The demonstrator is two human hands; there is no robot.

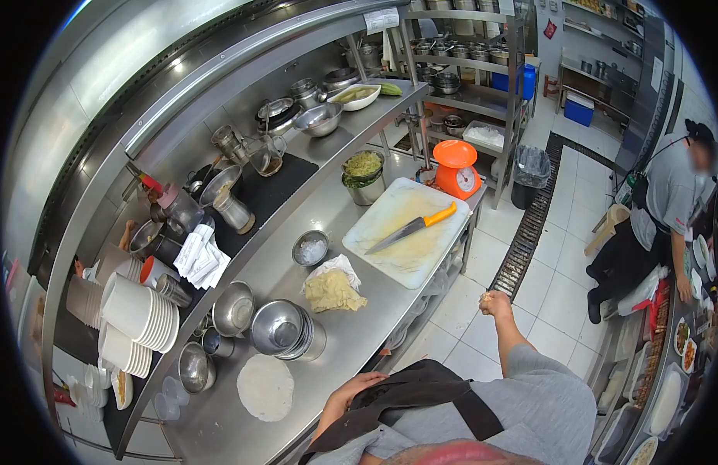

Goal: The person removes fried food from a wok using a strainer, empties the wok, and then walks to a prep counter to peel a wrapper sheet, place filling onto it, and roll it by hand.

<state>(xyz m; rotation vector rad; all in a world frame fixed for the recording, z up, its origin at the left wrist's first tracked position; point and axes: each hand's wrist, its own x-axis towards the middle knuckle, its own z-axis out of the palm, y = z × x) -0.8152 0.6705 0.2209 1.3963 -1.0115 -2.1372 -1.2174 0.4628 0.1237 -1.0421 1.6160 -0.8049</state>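
Observation:
My right hand [496, 303] is held out over the floor, to the right of the steel counter [421, 329]. Its fingers are closed, and a small pale bit shows at the fingertips, too small to name. Against the dark apron [405, 387] lies my left hand [357, 386], fingers stretched out and partly hidden, with nothing visible in it. On the counter, a knife [409, 229] with a yellow handle rests on the white cutting board [364, 252]. A crumpled yellowish cloth [334, 291] and a flat round white sheet [266, 388] lie closer to the counter's left part.
An orange scale [456, 172] stands at the counter's far end, near a pot of shredded greens [363, 164]. Stacked steel bowls [281, 329] and a shelf with white tubs [140, 312] are left. A co-worker [669, 201] stands right, beyond a floor drain [529, 229].

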